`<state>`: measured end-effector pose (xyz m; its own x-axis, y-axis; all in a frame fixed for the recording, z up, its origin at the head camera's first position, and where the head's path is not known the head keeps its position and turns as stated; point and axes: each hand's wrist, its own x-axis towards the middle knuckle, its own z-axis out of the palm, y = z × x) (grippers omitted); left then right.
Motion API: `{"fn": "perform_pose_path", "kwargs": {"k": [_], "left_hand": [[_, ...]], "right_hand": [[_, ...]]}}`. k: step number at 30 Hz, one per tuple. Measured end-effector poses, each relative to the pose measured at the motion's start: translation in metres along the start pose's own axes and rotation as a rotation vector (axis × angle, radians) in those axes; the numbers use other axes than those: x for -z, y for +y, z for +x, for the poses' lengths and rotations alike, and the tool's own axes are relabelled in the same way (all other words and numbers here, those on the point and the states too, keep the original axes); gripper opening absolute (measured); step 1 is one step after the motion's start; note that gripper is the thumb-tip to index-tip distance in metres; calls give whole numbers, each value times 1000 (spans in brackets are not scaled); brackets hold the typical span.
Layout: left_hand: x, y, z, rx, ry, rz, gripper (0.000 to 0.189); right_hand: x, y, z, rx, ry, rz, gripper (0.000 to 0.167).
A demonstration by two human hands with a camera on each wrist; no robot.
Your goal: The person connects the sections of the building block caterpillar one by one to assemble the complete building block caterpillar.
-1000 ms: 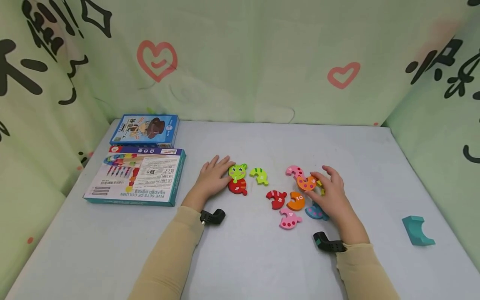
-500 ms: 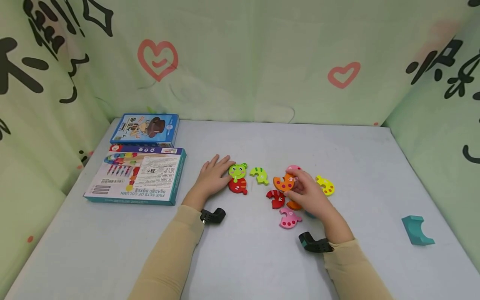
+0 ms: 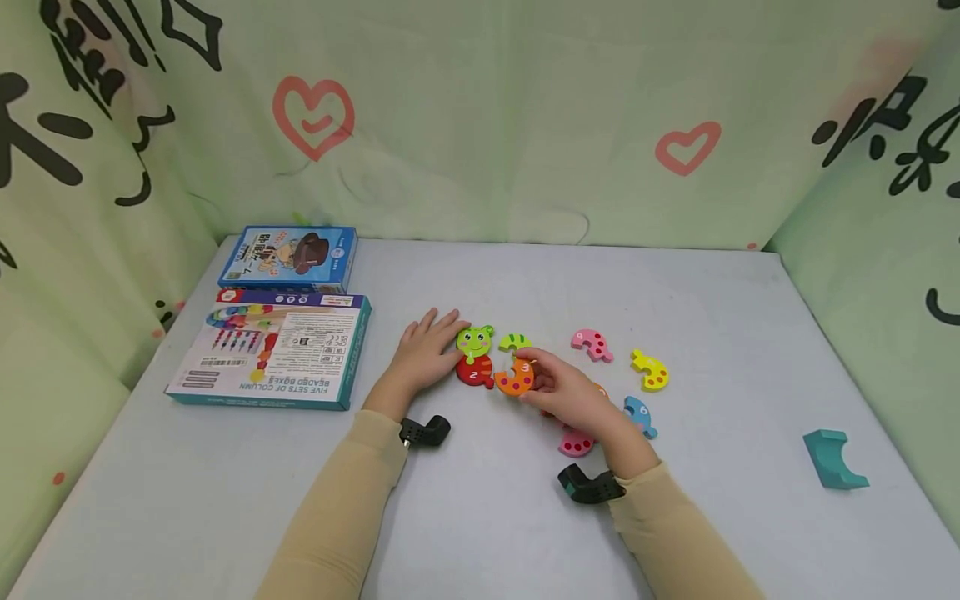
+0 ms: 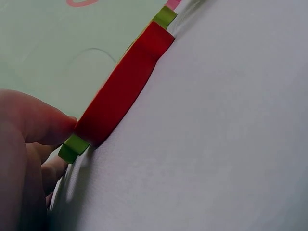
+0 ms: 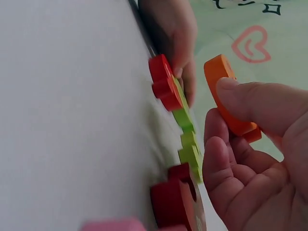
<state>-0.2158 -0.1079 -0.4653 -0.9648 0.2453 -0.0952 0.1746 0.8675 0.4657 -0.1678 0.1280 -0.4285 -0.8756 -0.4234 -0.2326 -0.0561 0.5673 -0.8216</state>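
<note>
My left hand (image 3: 426,354) rests on the table with fairly straight fingers, its index finger and thumb touching a green animal-head puzzle piece (image 3: 475,342) and the red puzzle piece (image 3: 476,372) marked 2 joined below it. In the left wrist view the red piece's (image 4: 122,89) thick edge lies by my thumb. My right hand (image 3: 573,396) pinches an orange spotted puzzle piece (image 3: 514,379) between thumb and fingers, just right of the red one. The right wrist view shows this orange piece (image 5: 219,72) held up off the table. A green striped piece (image 3: 514,342) is partly hidden behind that hand.
Pink (image 3: 592,343), yellow (image 3: 651,370) and blue (image 3: 639,415) pieces lie around my right hand; another pink piece (image 3: 576,443) sits partly under the forearm. Two boxes, one blue (image 3: 288,257) and one white (image 3: 270,350), are at left. A teal curved block (image 3: 834,460) lies far right.
My right hand has picked up the orange piece from beside the pink and yellow ones and carried it left to the red piece. The left hand has stayed in place.
</note>
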Motion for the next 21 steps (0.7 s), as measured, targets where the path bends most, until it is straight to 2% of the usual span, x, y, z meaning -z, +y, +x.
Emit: {"fn": "perform_pose_path", "kwargs": {"k": [9,16,21], "left_hand": [[1,-3,0,-8,-8,4,51],[1,-2,0,-8,-12,-2,51],[1,0,0,-3,-13,-8,51]], "right_hand": [[-18,-6,14,-27,-25,-112,56],[-23,-8,19,-74,-10,-192,55],[-25,-10,21,-64,-4,-232,56]]}}
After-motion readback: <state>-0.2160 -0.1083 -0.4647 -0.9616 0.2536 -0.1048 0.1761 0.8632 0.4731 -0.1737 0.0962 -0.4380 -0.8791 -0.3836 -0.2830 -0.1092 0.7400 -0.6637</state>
